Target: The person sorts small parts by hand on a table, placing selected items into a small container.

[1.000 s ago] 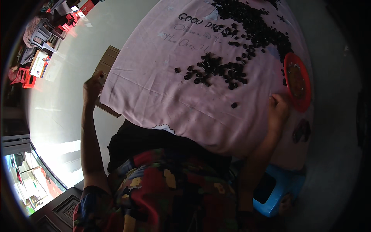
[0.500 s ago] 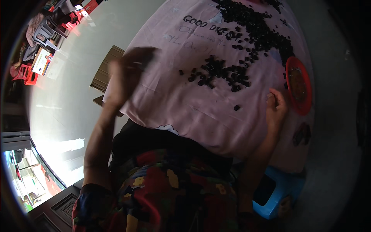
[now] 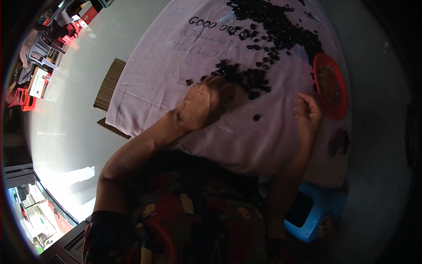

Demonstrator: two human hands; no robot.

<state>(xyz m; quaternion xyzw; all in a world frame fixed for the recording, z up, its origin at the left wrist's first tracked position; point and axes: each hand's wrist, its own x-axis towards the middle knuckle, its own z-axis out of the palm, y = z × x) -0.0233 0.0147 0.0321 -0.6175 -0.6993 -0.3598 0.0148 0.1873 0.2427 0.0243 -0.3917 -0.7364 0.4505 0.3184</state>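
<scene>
A pale pink cloth [image 3: 167, 70] with dark lettering lies spread out before me, strewn with several small black pieces [image 3: 281, 31]. My left hand [image 3: 204, 103] rests palm down on the cloth, its fingertips touching a near cluster of the black pieces [image 3: 246, 79]. My right hand [image 3: 307, 114] sits on the cloth beside a red plastic basket [image 3: 330, 86], fingers loosely curled; I cannot see whether it pinches anything. One lone black piece [image 3: 256, 117] lies between the two hands.
Flattened cardboard [image 3: 107, 86] sticks out from under the cloth's left edge on a shiny light floor [image 3: 66, 132]. A blue plastic stool [image 3: 310, 211] stands at lower right. Red furniture and boxes [image 3: 35, 79] crowd the far left.
My left hand has left the cloth's left edge and swept right across it onto the near cluster of black pieces. My right hand has stayed near the red basket, shifting only slightly.
</scene>
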